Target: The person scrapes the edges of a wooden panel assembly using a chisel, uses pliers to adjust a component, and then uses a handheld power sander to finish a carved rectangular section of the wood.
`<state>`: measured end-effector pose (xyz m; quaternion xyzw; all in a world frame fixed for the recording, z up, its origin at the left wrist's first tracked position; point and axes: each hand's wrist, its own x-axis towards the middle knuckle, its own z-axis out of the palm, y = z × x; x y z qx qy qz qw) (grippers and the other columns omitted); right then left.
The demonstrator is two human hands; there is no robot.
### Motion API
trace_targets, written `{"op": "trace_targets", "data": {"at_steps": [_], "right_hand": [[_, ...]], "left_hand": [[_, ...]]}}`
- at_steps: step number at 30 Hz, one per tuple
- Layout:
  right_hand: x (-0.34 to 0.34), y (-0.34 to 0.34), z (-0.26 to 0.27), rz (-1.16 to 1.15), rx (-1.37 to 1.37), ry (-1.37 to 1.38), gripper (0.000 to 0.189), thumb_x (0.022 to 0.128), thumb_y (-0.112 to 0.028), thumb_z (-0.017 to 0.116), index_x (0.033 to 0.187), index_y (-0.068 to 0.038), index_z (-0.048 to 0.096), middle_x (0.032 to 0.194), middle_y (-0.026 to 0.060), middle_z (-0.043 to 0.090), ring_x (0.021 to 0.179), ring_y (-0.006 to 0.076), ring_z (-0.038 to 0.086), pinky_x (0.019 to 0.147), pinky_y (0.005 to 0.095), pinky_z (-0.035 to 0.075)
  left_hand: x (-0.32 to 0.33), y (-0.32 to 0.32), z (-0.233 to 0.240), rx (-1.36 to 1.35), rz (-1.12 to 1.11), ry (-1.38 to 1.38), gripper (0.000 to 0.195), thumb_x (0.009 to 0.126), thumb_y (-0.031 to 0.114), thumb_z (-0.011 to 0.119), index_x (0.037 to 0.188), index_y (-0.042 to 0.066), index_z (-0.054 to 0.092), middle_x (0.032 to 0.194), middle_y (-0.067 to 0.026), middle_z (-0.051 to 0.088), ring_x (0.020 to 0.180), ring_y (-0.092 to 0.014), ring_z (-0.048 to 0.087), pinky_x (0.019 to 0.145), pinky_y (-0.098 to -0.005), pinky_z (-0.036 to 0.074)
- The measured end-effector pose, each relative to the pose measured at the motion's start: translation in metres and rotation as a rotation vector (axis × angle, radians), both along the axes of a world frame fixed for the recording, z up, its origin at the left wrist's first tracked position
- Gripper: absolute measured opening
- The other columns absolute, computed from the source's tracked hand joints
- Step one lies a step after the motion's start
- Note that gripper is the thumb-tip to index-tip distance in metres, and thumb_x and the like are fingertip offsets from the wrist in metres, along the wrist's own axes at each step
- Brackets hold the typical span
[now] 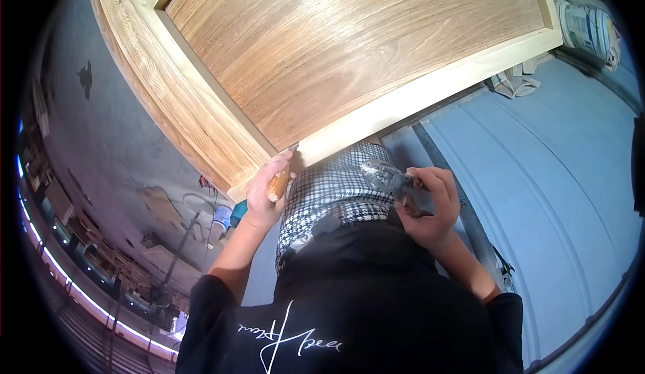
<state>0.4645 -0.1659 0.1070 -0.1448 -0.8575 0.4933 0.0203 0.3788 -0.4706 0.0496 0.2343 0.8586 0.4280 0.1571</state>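
Note:
My left hand (263,195) grips a hand tool by its orange-brown wooden handle (277,185). Its short dark metal tip (294,147) is at the inner corner of a pale wooden frame (363,119), where the rail meets the carved side post (174,79). Inside this frame sits a glossy brown wood-grain panel (347,46). Between the thumb and fingers of my right hand (434,208) is a dark grey object with white smears (385,176); its exact kind cannot be made out. It hangs over my checked trousers (332,192), apart from the frame.
Blue ribbed sheeting (534,172) spans the right side. A labelled plastic bucket (584,29) stands at the upper right, and pale scraps (514,83) lie beyond the rail. Left, a concrete floor (131,137) carries cardboard (160,205), a blue container (221,218) and a cable.

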Motion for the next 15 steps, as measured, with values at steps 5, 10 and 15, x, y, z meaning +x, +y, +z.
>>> {"op": "trace_targets", "data": {"at_steps": [5, 10, 15], "right_hand": [[0.003, 0.0, -0.001, 0.006, -0.003, -0.013, 0.048, 0.069, 0.004, 0.083, 0.114, -0.002, 0.068, 0.101, 0.0084, 0.06, 0.081, 0.0194, 0.063, 0.07, 0.0307, 0.054], [0.007, 0.0, -0.003, 0.052, -0.008, -0.028, 0.052, 0.068, 0.004, 0.08, 0.117, 0.002, 0.063, 0.108, 0.0125, 0.063, 0.087, 0.0223, 0.062, 0.077, 0.031, 0.054], [0.009, -0.001, -0.005, 0.065, -0.003, -0.04, 0.053, 0.068, 0.004, 0.08, 0.118, 0.002, 0.063, 0.108, 0.0124, 0.063, 0.088, 0.0222, 0.062, 0.077, 0.0309, 0.054]], "left_hand": [[0.004, 0.001, 0.002, -0.002, 0.004, -0.002, 0.048, 0.075, -0.019, 0.071, 0.118, -0.003, 0.057, 0.116, -0.0256, 0.07, 0.105, -0.04, 0.072, 0.088, -0.0419, 0.06], [0.007, -0.004, 0.002, -0.042, -0.027, 0.024, 0.045, 0.075, -0.016, 0.072, 0.116, -0.004, 0.059, 0.119, -0.0249, 0.07, 0.103, -0.038, 0.072, 0.085, -0.0405, 0.061], [0.012, -0.005, -0.003, -0.001, 0.02, 0.027, 0.044, 0.074, -0.015, 0.075, 0.114, -0.005, 0.06, 0.118, -0.025, 0.07, 0.103, -0.038, 0.072, 0.084, -0.0397, 0.06]]}}
